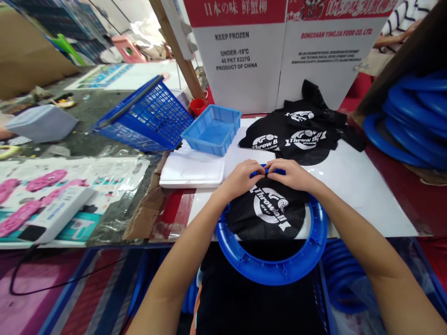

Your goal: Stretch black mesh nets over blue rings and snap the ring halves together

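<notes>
The left hand (242, 177) and the right hand (290, 173) are close together at the far side of a blue ring (274, 274), with the fingers bent and narrow, and both pinch the edge of a black cloth (270, 209) at the rim. This cloth lies across the opening of the ring and shows a white "Throwball" print; its lower part is of a mesh kind. The ring is in front of the person, and its near part reaches beyond the edge of the white work surface (366, 204). Just behind the hands there is a pile of black printed cloths (303, 135), in front of a white carton (240, 83). To the left of the pile, a light blue tray (223, 150) rests partly on a white stack (192, 174), and near it a dark blue basket (150, 118) stands tilted. At the right side, more blue rings (415, 121) lie stacked
</notes>
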`<state>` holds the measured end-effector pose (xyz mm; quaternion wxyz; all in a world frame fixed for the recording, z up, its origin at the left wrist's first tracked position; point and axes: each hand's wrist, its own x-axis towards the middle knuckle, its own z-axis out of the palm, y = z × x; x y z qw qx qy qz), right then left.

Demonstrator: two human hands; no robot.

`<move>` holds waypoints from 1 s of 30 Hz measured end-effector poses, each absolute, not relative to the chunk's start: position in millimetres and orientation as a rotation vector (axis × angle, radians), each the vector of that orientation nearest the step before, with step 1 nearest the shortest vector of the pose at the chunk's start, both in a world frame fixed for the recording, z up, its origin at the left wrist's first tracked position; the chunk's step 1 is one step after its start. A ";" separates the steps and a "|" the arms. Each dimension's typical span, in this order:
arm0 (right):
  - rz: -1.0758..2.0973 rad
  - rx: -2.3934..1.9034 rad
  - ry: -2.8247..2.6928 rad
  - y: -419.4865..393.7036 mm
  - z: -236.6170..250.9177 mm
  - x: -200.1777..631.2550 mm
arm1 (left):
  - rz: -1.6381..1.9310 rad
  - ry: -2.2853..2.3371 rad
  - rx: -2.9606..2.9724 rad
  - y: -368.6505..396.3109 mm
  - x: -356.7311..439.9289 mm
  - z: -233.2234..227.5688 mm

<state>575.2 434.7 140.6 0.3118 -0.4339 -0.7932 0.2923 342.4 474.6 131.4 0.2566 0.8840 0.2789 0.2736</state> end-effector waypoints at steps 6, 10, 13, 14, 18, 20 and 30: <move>0.567 -1.218 -2.120 442.9 134.9 572.6 | 0.738 0.807 2.461 477.0 343.6 126.8; 0.532 -1.258 -2.124 450.9 130.0 571.2 | 0.693 0.816 2.494 478.1 344.6 123.8; 0.555 -1.268 -2.093 453.5 127.5 571.2 | 0.711 0.825 2.489 478.1 344.9 123.1; 0.565 -1.268 -2.085 453.9 127.1 571.3 | 0.715 0.826 2.487 478.0 344.9 123.3; 0.592 -1.277 -2.058 455.1 126.4 571.2 | 0.720 0.832 2.485 477.7 345.4 123.8; 0.593 -1.280 -2.048 455.7 125.7 571.1 | 0.713 0.832 2.490 477.9 345.7 123.4; 0.607 -1.267 -2.009 457.9 123.9 571.2 | 0.664 0.846 2.502 477.8 346.9 124.1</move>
